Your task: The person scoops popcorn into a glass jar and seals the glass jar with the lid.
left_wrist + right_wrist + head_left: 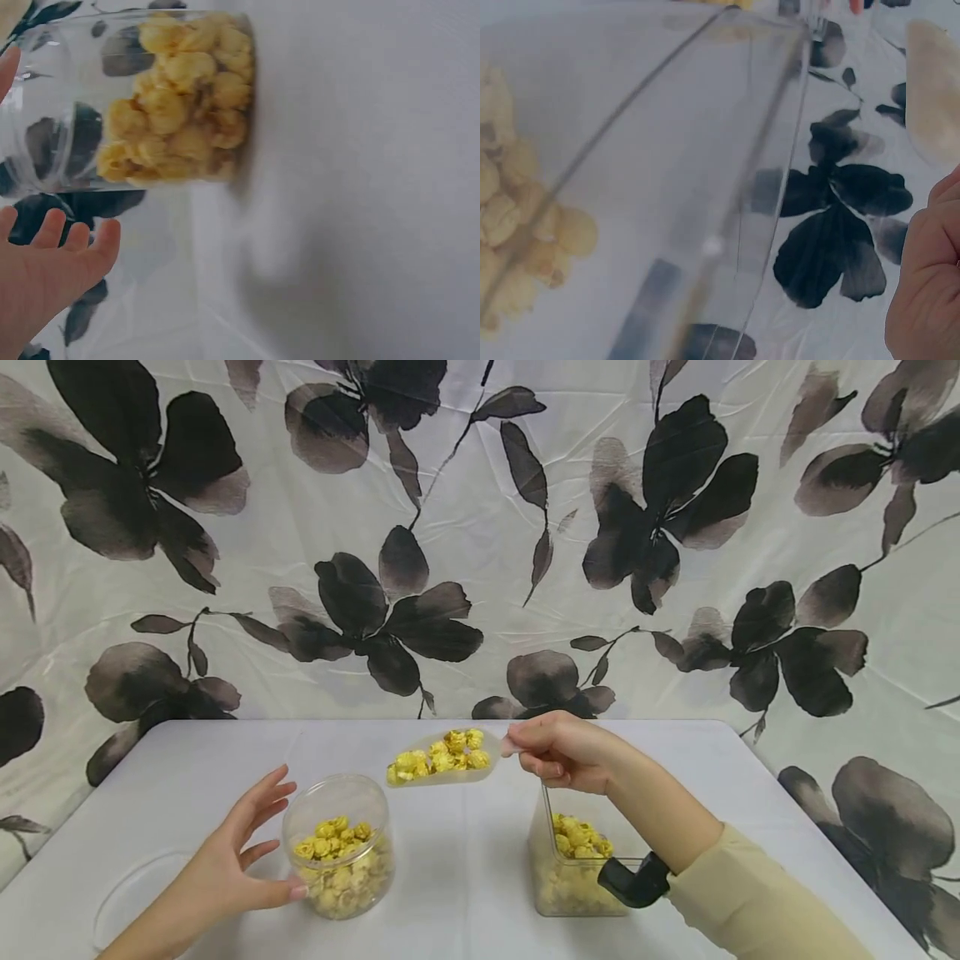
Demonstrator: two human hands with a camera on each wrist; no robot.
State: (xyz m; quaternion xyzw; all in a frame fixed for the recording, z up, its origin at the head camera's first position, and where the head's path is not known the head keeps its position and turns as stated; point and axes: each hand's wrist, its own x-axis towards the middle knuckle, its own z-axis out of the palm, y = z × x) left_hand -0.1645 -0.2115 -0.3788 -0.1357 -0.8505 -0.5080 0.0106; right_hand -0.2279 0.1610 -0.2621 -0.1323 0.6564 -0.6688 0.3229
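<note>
In the head view my right hand (566,750) grips the handle of a translucent scoop (491,745) heaped with yellow popcorn (442,756). The scoop is held up level between two containers. A round clear jar (339,789), partly filled with popcorn, stands open-topped on the left. Beside that jar is my left hand (236,852), fingers spread and thumb near its wall; whether the thumb touches is unclear. The left wrist view shows the jar (172,97) next to the spread fingers (105,244). Below my right hand stands a square clear container (581,889) with more popcorn.
A round clear lid (112,902) lies on the white table (465,860) at the left, partly behind my left forearm. A black wrist strap piece (637,881) hangs by the square container's rim. Behind the table hangs a floral cloth (480,527).
</note>
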